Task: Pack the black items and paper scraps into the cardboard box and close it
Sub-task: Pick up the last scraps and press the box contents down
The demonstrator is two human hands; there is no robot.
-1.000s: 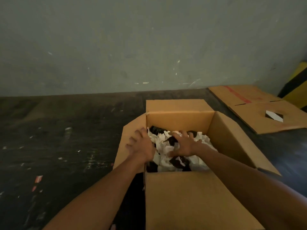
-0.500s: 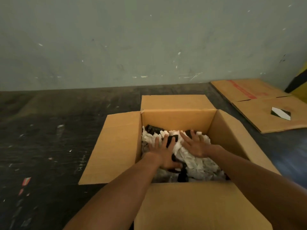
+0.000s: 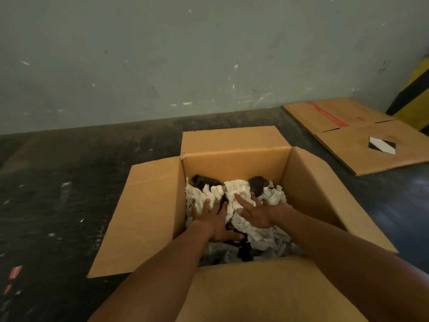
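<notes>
A brown cardboard box (image 3: 234,162) stands on the dark floor with all its flaps folded outward. Inside it lie white paper scraps (image 3: 236,189) mixed with black items (image 3: 256,183), one more black item (image 3: 204,180) showing at the back left. Both hands are down in the box on top of the pile. My left hand (image 3: 217,223) lies flat with fingers spread on the scraps. My right hand (image 3: 256,213) is beside it, fingers apart, palm turned partly inward against the paper. Neither hand holds anything.
Flattened cardboard sheets (image 3: 355,133) with red tape and a white label lie on the floor at the back right. A grey wall (image 3: 162,54) runs close behind the box. A yellow and black object (image 3: 415,94) stands at the far right edge.
The left flap has swung down and outward. My left hand moved from that flap's edge into the box and onto the scraps. My right hand shifted slightly over the paper.
</notes>
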